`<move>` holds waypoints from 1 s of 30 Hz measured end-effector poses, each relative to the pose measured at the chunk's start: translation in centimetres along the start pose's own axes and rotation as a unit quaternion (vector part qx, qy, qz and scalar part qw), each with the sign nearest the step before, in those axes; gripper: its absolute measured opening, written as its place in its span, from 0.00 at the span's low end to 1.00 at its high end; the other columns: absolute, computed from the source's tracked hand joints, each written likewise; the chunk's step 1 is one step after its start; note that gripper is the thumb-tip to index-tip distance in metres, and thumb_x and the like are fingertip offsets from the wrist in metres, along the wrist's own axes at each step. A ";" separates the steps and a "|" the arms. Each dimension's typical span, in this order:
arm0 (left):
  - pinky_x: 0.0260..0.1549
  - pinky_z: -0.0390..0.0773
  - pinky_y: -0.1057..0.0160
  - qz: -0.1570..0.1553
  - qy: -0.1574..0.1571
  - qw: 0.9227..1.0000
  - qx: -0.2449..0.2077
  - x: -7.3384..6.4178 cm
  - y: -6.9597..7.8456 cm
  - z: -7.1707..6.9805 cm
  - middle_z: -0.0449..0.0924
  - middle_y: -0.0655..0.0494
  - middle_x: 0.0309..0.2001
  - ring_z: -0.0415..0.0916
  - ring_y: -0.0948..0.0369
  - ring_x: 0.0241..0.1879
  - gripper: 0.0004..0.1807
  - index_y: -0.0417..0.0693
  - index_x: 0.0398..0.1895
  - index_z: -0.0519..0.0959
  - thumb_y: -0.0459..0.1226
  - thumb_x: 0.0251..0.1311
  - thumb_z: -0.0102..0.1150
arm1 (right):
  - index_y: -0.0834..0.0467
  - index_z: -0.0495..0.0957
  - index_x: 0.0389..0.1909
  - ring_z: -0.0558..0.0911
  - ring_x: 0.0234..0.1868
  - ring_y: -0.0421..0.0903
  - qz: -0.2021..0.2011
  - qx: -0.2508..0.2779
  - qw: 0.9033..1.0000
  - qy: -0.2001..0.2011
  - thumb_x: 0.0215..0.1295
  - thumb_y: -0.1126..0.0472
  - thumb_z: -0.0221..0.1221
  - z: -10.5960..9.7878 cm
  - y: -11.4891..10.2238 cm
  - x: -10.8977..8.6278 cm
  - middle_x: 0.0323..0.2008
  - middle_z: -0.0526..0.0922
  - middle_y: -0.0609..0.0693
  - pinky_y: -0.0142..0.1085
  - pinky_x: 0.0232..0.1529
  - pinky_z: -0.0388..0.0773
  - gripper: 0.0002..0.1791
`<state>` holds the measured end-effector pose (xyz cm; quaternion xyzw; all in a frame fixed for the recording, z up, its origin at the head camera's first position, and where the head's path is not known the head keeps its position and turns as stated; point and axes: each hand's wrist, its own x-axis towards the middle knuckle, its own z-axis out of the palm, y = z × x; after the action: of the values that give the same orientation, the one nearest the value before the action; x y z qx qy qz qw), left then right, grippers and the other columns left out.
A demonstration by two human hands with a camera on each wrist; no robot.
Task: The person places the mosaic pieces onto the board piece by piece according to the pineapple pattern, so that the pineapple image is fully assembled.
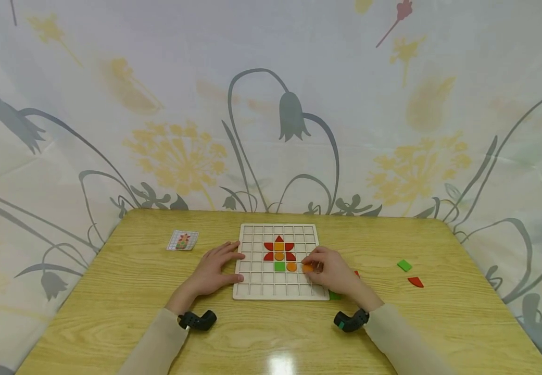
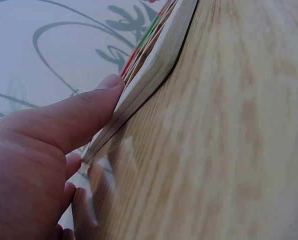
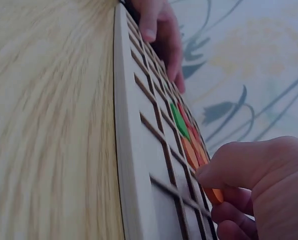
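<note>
A pale wooden grid board (image 1: 256, 290) lies on the table. On it, red pieces (image 1: 269, 246) surround an orange square (image 1: 279, 246) and an orange disc (image 1: 279, 256). Below these sit a green square (image 1: 279, 266) and another orange disc (image 1: 291, 266). My left hand (image 1: 215, 270) rests at the board's left edge, fingers spread, the thumb (image 2: 96, 102) touching the rim. Over the right side of the grid, my right hand (image 1: 332, 269) pinches a third orange disc (image 3: 214, 194) between thumb and fingers, just right of the second disc. The hand partly hides this disc.
A small printed card (image 1: 183, 240) with a gridded flower picture lies left of the board. To the right are a loose green square (image 1: 404, 265) and a red quarter-shaped piece (image 1: 415, 282). Another green piece (image 1: 334, 296) shows partly beside the board, near my right wrist.
</note>
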<state>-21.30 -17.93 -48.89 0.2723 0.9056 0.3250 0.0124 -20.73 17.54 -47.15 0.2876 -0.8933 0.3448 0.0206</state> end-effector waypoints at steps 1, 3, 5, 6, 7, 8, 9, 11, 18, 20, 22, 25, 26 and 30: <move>0.67 0.47 0.34 0.000 0.000 1.000 0.000 0.0 0.0 0.0 0.59 0.47 0.75 0.49 0.44 0.75 0.29 0.48 0.63 0.78 0.51 0.62 0.66 | 0.57 0.86 0.42 0.74 0.32 0.39 -0.006 0.003 1.000 0.001 0.59 0.66 0.68 0.4 -0.2 0.3 0.38 0.79 0.45 0.32 0.33 0.76 0.10; 0.67 0.47 0.34 0.000 0.000 1.000 0.000 -0.1 0.0 0.0 0.59 0.47 0.75 0.49 0.44 0.75 0.29 0.48 0.63 0.78 0.50 0.62 0.66 | 0.56 0.86 0.41 0.74 0.31 0.38 -0.019 0.008 1.000 0.004 0.58 0.66 0.68 1.1 -0.6 0.8 0.38 0.79 0.44 0.32 0.33 0.76 0.09; 0.67 0.48 0.34 -0.001 0.000 1.000 0.000 -0.1 0.0 0.0 0.59 0.47 0.75 0.48 0.44 0.75 0.29 0.48 0.63 0.78 0.50 0.62 0.66 | 0.56 0.86 0.40 0.75 0.31 0.38 -0.028 0.012 1.000 0.006 0.59 0.66 0.68 1.7 -1.0 1.2 0.37 0.79 0.44 0.32 0.33 0.76 0.09; 0.67 0.48 0.34 -0.001 0.000 1.000 0.000 -0.1 0.0 0.0 0.59 0.47 0.75 0.48 0.44 0.75 0.29 0.48 0.63 0.78 0.51 0.62 0.66 | 0.56 0.86 0.40 0.75 0.32 0.38 -0.032 0.014 0.999 0.006 0.59 0.66 0.68 2.0 -1.2 1.4 0.37 0.79 0.44 0.32 0.33 0.77 0.09; 0.67 0.48 0.34 -0.001 -0.001 1.000 0.000 -0.1 0.0 0.0 0.59 0.47 0.75 0.48 0.44 0.75 0.29 0.48 0.63 0.78 0.51 0.62 0.66 | 0.56 0.86 0.40 0.75 0.32 0.38 -0.034 0.015 0.999 0.006 0.59 0.66 0.68 2.3 -1.3 1.6 0.36 0.79 0.44 0.32 0.33 0.77 0.08; 0.67 0.48 0.35 0.000 -0.001 1.000 0.000 -0.1 0.1 0.0 0.59 0.47 0.75 0.48 0.44 0.75 0.29 0.48 0.63 0.78 0.51 0.62 0.66 | 0.56 0.86 0.40 0.75 0.32 0.38 -0.033 0.016 0.999 0.005 0.59 0.66 0.68 2.5 -1.5 1.7 0.36 0.79 0.43 0.32 0.33 0.77 0.08; 0.67 0.48 0.35 0.000 -0.001 1.000 0.000 -0.1 0.1 0.0 0.59 0.47 0.75 0.48 0.44 0.75 0.29 0.48 0.63 0.78 0.51 0.62 0.66 | 0.56 0.86 0.40 0.75 0.32 0.38 -0.032 0.016 0.999 0.005 0.59 0.66 0.68 2.7 -1.6 1.8 0.36 0.78 0.43 0.32 0.33 0.76 0.08; 0.67 0.47 0.35 0.001 -0.001 1.000 -0.001 0.0 0.1 0.0 0.59 0.48 0.75 0.48 0.44 0.75 0.29 0.48 0.63 0.78 0.51 0.62 0.66 | 0.56 0.86 0.40 0.74 0.32 0.38 -0.031 0.016 0.999 0.006 0.59 0.66 0.69 3.2 -1.9 2.1 0.36 0.77 0.42 0.32 0.33 0.76 0.08; 0.68 0.47 0.35 -0.001 -0.001 1.000 0.000 -0.1 -0.1 0.0 0.59 0.48 0.75 0.48 0.45 0.76 0.29 0.49 0.63 0.78 0.51 0.61 0.66 | 0.56 0.86 0.39 0.72 0.32 0.40 -0.035 0.028 0.999 0.003 0.60 0.65 0.68 4.1 -2.8 3.0 0.37 0.77 0.43 0.32 0.33 0.73 0.07; 0.68 0.47 0.36 -0.002 -0.002 1.000 0.003 -0.1 -0.1 0.0 0.58 0.49 0.76 0.48 0.46 0.76 0.29 0.50 0.63 0.78 0.51 0.61 0.66 | 0.55 0.86 0.39 0.73 0.33 0.41 -0.035 0.024 0.999 0.003 0.60 0.64 0.68 4.4 -3.1 3.3 0.38 0.78 0.43 0.33 0.34 0.73 0.06; 0.68 0.47 0.36 -0.002 -0.001 1.000 0.003 -0.1 -0.1 0.0 0.58 0.50 0.76 0.48 0.46 0.76 0.29 0.50 0.63 0.78 0.51 0.60 0.67 | 0.54 0.86 0.39 0.74 0.35 0.41 -0.036 0.018 0.999 0.002 0.61 0.64 0.68 4.8 -3.4 3.6 0.39 0.79 0.43 0.34 0.36 0.74 0.06; 0.68 0.47 0.36 -0.003 0.000 1.000 0.003 -0.1 0.0 0.0 0.58 0.50 0.76 0.48 0.45 0.76 0.29 0.49 0.63 0.78 0.51 0.61 0.67 | 0.54 0.86 0.39 0.75 0.36 0.41 -0.026 0.012 1.000 0.000 0.63 0.63 0.67 5.0 -3.8 3.9 0.39 0.81 0.43 0.35 0.37 0.74 0.05; 0.68 0.47 0.36 -0.004 0.000 1.000 0.002 -0.1 0.0 0.0 0.58 0.49 0.76 0.48 0.45 0.76 0.29 0.49 0.63 0.78 0.51 0.61 0.66 | 0.53 0.86 0.38 0.75 0.36 0.41 -0.022 0.012 1.000 0.000 0.63 0.62 0.67 5.1 -3.9 4.0 0.40 0.81 0.42 0.36 0.38 0.75 0.04; 0.68 0.46 0.36 -0.007 -0.001 1.000 -0.001 -0.1 0.1 -0.1 0.58 0.49 0.76 0.47 0.45 0.76 0.28 0.49 0.63 0.78 0.50 0.61 0.66 | 0.50 0.87 0.37 0.77 0.37 0.40 -0.005 0.013 1.000 0.007 0.63 0.61 0.68 5.4 -3.9 4.3 0.41 0.82 0.43 0.36 0.39 0.75 0.03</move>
<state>-21.20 -17.96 -48.78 0.2661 0.9071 0.3256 0.0159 -21.36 9.68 -47.88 0.2896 -0.8872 0.3582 0.0251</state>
